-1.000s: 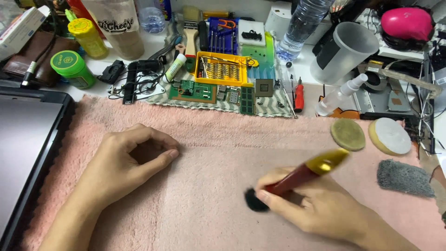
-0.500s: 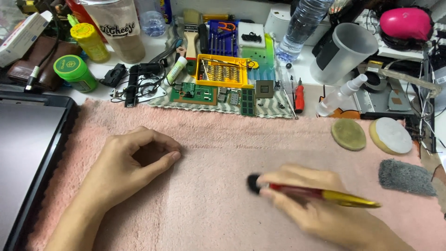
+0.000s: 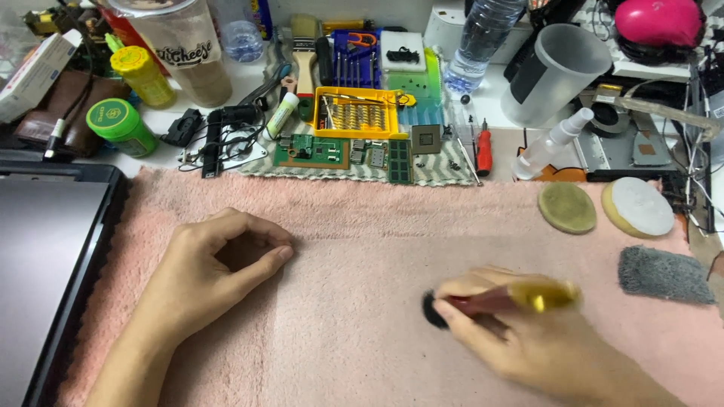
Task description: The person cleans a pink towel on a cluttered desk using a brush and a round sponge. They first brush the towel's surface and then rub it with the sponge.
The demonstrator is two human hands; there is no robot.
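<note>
Left hand (image 3: pixel 207 275) rests on the pink fluffy towel (image 3: pixel 362 226), loosely curled with thumb and forefinger nearly meeting; whether anything sits inside the curl I cannot tell. Just to its left lies the dark closed laptop (image 3: pixel 45 279) on the desk. Up beyond its knuckles stand the green round tin (image 3: pixel 121 126) and the green circuit board (image 3: pixel 311 151), with the yellow tray of screwdriver bits (image 3: pixel 358 113) behind that. Across the towel, well apart from it, the right hand (image 3: pixel 528 339) is closed around a brush with a red and gold handle (image 3: pixel 520 298), blurred in motion, fingers pinched low on the shaft. The brush's black bristle head (image 3: pixel 432 309) touches the towel just left of those fingertips. Beyond the right hand lie an olive round pad (image 3: pixel 567 207) and a white round pad (image 3: pixel 639 207); a grey fuzzy cloth (image 3: pixel 664 275) lies to its right.
</note>
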